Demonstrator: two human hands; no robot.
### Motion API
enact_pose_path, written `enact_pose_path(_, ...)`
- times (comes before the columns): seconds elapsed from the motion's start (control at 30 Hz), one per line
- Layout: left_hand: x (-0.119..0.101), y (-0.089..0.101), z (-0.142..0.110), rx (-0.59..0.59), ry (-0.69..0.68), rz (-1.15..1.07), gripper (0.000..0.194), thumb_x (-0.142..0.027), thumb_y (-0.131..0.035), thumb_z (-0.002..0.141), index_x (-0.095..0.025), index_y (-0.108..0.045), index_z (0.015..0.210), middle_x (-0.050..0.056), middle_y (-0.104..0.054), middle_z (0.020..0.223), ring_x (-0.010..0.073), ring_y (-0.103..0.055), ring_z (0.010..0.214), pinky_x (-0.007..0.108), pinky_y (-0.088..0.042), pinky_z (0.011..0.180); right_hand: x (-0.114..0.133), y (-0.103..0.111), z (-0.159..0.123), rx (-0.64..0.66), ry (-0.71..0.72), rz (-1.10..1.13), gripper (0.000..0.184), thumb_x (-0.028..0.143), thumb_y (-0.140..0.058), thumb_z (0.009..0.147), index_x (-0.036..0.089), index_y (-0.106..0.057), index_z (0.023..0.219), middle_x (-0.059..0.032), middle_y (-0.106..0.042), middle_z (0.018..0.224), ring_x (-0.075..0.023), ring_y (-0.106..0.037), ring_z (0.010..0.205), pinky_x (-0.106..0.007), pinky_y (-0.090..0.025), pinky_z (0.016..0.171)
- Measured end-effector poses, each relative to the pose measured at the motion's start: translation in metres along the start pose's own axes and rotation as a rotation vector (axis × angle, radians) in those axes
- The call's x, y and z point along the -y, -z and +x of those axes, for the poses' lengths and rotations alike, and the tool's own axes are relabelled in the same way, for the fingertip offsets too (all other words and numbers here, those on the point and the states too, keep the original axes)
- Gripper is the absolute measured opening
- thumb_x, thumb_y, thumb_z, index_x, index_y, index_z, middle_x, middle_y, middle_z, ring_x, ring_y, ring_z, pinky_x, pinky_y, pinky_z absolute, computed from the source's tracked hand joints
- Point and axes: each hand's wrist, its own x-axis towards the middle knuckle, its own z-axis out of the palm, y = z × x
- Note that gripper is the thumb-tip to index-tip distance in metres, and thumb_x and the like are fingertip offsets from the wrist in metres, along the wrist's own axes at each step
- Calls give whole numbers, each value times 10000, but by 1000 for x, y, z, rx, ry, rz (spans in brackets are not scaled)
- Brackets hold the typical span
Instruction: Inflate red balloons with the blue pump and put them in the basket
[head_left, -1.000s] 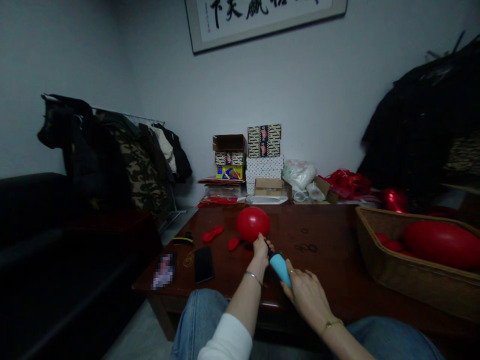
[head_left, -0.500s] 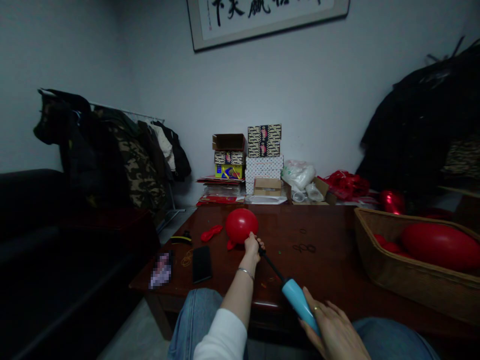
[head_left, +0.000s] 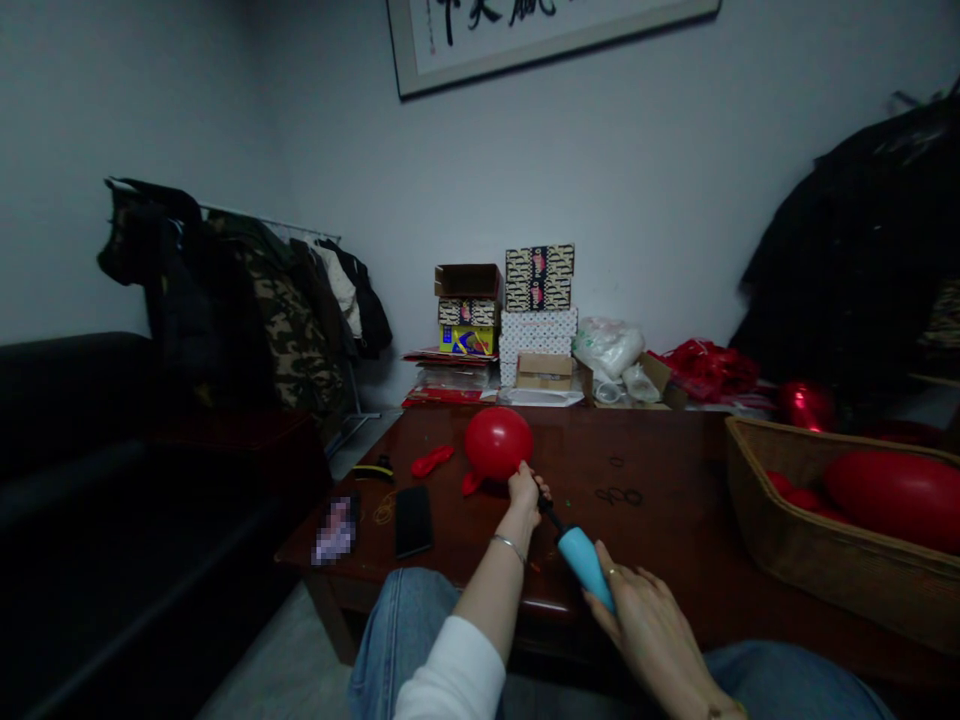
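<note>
A partly inflated red balloon rests at the middle of the table. My left hand is closed around its neck, where the black nozzle end of a hand pump meets it; the exact joint is hidden by my fingers. The pump's light blue body slants down to the right, with a short stretch of black shaft showing. My right hand wraps around the blue body. Left of the balloon lies a flat red balloon.
A black phone-like slab, yellow rubber bands and a pixelated item lie on the table's left. Dark rings are right of the balloon. A wicker basket holding red balloons stands far right. Stacked boxes line the wall.
My right hand has pushed the pump's blue body up toward my left hand, so less black shaft shows. The balloon looks slightly bigger. The view has shifted a little.
</note>
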Motion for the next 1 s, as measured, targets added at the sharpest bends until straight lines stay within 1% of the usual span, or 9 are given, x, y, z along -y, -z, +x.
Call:
enact_pose_path(0.17,7,-9,-6,45,14,44,315,-474,-414,852,-198,-378,705,-59,-386,478,69,-358,351,192,-276,383,8,2,24,34,-38,-49,413,265,-429,858,98,-481,1233,-96,-677,885,-199,-625,822,-355,-387,867)
enact_pose_path(0.3,9,-12,-7,46,2,65,288,-424,-382,875,-195,-377,701,-56,-389,476,70,-357,348,198,-283,387,9,-1,29,24,-38,-66,429,272,-418,866,87,-455,1251,-94,-673,889,-193,-622,813,-346,-380,871)
enact_pose_path(0.43,13,-13,-7,55,25,61,260,-391,-372,881,-193,-386,713,-58,-380,477,73,-347,342,199,-276,379,8,0,19,-6,-55,-68,425,284,-416,864,102,-459,1246,-94,-675,877,-195,-622,795,-353,-392,857)
enact_pose_path(0.57,14,-12,-4,62,35,51,264,-406,-386,876,-196,-383,716,-61,-378,482,69,-344,347,191,-267,378,3,0,3,-24,-46,-45,392,276,-423,857,131,-494,1214,-106,-677,936,-198,-626,842,-367,-397,876)
enact_pose_path(0.67,10,-10,3,54,24,39,258,-401,-388,877,-197,-378,718,-64,-369,483,64,-342,353,183,-262,378,-5,-1,-10,-30,-39,-39,386,277,-431,849,137,-508,1201,-115,-674,988,-211,-628,881,-390,-397,895)
enact_pose_path(0.83,-1,-6,12,41,9,13,299,-455,-433,849,-198,-373,709,-66,-363,487,55,-331,354,171,-243,370,-15,-1,-31,-83,15,2,425,312,-459,833,167,-480,1232,-87,-679,991,-214,-634,879,-398,-413,893)
enact_pose_path(0.93,-3,-5,13,37,9,2,310,-463,-444,844,-198,-367,704,-67,-363,488,53,-333,353,168,-240,369,-17,0,-38,-107,37,-6,462,329,-481,819,154,-464,1246,-88,-678,1004,-224,-635,884,-400,-427,878)
enact_pose_path(1.0,-3,-4,12,31,10,-5,300,-448,-438,852,-198,-364,703,-67,-363,487,53,-335,352,167,-238,368,-18,1,-39,-98,34,-12,465,325,-489,815,143,-469,1242,-90,-680,994,-221,-636,874,-398,-424,878)
